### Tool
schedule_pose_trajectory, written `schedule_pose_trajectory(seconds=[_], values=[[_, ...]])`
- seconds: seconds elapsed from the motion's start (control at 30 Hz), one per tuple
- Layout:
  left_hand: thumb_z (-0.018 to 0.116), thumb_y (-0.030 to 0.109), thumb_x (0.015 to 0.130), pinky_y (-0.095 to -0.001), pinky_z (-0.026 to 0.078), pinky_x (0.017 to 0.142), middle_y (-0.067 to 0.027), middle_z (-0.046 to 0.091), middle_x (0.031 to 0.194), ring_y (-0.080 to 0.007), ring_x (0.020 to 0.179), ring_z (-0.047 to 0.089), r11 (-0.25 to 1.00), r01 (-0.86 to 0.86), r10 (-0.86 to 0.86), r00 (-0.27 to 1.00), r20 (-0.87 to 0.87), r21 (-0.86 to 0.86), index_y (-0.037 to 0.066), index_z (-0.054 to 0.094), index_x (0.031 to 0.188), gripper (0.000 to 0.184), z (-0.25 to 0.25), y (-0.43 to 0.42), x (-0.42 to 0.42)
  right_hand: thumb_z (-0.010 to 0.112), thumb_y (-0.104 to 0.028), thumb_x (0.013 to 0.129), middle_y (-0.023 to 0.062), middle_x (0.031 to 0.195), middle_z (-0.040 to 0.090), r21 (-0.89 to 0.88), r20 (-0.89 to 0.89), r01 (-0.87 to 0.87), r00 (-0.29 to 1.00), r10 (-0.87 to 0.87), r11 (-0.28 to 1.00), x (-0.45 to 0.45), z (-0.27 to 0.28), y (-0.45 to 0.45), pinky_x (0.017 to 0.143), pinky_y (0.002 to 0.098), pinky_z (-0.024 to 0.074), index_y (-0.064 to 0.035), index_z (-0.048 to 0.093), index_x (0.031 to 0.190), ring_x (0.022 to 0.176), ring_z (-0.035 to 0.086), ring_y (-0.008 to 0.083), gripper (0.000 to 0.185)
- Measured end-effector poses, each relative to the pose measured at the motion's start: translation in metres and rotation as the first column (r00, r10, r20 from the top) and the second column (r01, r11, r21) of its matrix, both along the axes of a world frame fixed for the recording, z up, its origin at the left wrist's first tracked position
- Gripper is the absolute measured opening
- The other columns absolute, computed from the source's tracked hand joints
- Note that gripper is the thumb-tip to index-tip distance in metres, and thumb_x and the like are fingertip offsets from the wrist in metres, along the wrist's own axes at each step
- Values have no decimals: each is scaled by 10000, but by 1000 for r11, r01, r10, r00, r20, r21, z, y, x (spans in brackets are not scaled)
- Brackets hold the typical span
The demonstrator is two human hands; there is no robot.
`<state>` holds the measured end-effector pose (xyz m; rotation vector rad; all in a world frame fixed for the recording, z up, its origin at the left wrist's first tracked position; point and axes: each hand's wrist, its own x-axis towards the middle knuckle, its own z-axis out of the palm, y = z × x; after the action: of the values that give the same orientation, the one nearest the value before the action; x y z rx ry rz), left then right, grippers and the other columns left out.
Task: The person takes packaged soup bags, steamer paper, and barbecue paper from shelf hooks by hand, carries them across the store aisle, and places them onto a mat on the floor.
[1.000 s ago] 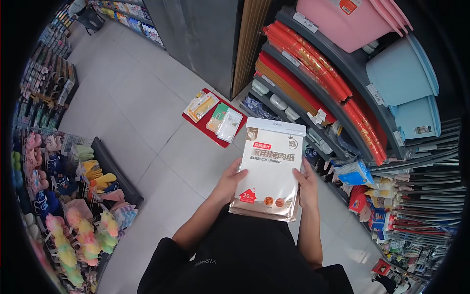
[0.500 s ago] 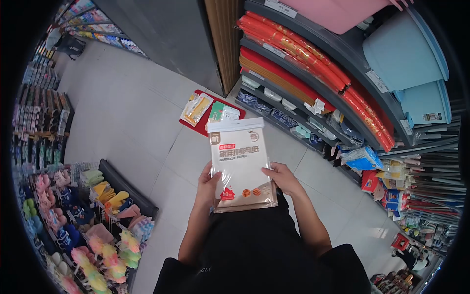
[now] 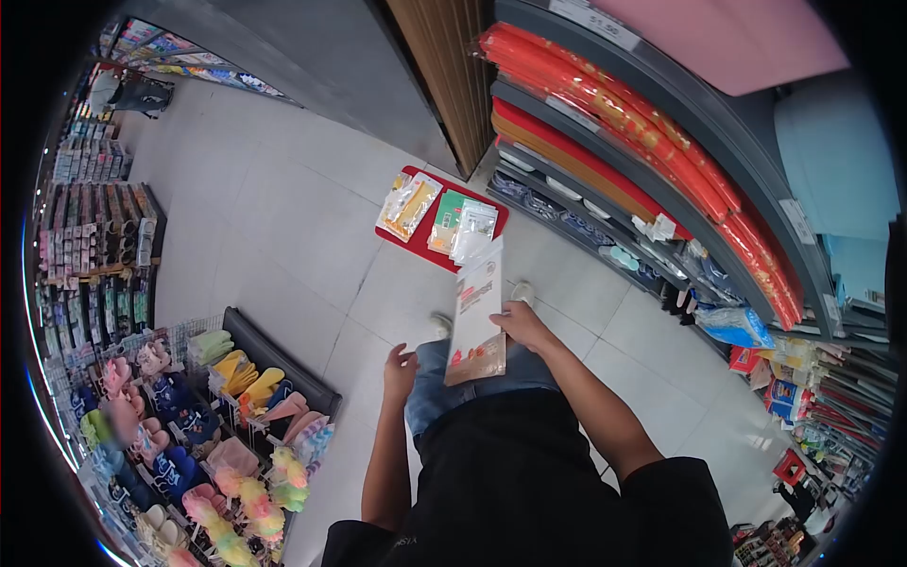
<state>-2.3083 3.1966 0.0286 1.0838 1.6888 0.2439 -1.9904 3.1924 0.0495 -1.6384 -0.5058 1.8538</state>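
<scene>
My right hand [image 3: 520, 324] grips the right edge of a flat white pack of barbecue paper [image 3: 477, 307], thumb on its front. The pack is tilted, its printed face seen at an angle, above my jeans. To the left of the pack is my left hand [image 3: 401, 369], apart from it, with fingers loosely bent and nothing in them. Beyond the pack, a red mat or tray [image 3: 413, 243] lies on the floor. On it are a yellow pack [image 3: 413, 206], a green pack [image 3: 447, 219] and whitish packs [image 3: 475, 231]. The barbecue paper's far end overlaps the mat's near edge in view.
Shelves on the right carry red rolls [image 3: 605, 90] and a light blue bin [image 3: 836, 161]. A wire rack of slippers and brushes [image 3: 246, 378] stands at lower left. A dark panel [image 3: 350, 71] rises ahead. A person [image 3: 106, 92] is far off at upper left.
My left hand has let go of the barbecue paper and moved away to the left. The pack has turned and tilted in my right hand. The view has shifted, showing my legs and shoes.
</scene>
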Motion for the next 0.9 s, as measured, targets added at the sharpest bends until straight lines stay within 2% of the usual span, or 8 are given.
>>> schedule_pose_trajectory(seconds=[0.07,0.17,0.37,0.47,0.67,0.7,0.73,0.9], values=[[649,187,795,-356,517,684,-178,663,970,-263,791,661,963,250,-214,936,-280,97,8,517,1179,443,-21,-3,-20,593,-111,822,171,863,642,-51,48,87,995,-84,995,-8,-42,10,556,370,593,101,573,971,713,676,255,259],[675,333,760,-432,472,858,-235,607,1090,-369,1014,589,915,375,-401,804,-439,-149,21,454,1234,610,-47,-5,-44,581,-103,821,199,898,644,-113,246,130,964,-99,985,-19,-82,31,564,386,599,101,573,986,729,677,284,262],[669,633,642,-398,470,885,-223,590,1144,-334,1071,580,657,320,-700,594,-397,-682,-29,340,1304,993,-85,53,-81,612,-149,774,240,866,653,-189,424,188,901,-93,964,-64,-205,65,570,373,594,96,608,910,725,680,311,280],[698,692,555,-382,472,894,-201,598,1144,-316,1081,581,558,323,-780,518,-350,-765,-44,260,1353,1170,-120,74,-111,620,-184,764,241,839,654,-235,492,216,867,-76,948,-95,-277,85,611,393,576,81,626,879,747,674,327,289],[807,605,459,-361,483,894,-236,535,1198,-327,1085,568,536,247,-778,514,-360,-807,-51,90,1401,1354,-155,97,-136,624,-268,749,242,855,643,-273,558,127,828,50,953,-157,-416,144,787,435,494,19,638,910,852,624,394,330],[814,588,462,-361,484,893,-239,525,1199,-327,1077,570,545,234,-772,514,-373,-805,-43,86,1403,1347,-161,98,-139,639,-184,784,219,810,658,-183,592,107,805,23,977,-165,-416,163,517,387,571,79,615,896,673,680,277,287],[820,571,465,-362,485,893,-242,514,1201,-328,1069,571,557,223,-765,513,-389,-800,-34,82,1406,1341,-167,102,-141,639,-191,795,195,797,657,-101,578,113,815,-34,988,-172,-427,177,528,375,572,63,613,921,674,676,262,285],[818,533,504,-377,494,860,-222,519,1154,-323,1008,590,618,208,-734,497,-462,-758,11,117,1410,1259,-181,117,-144,618,-194,838,127,792,638,-71,468,117,881,-70,991,-180,-457,243,577,341,574,33,605,936,689,656,204,247]])
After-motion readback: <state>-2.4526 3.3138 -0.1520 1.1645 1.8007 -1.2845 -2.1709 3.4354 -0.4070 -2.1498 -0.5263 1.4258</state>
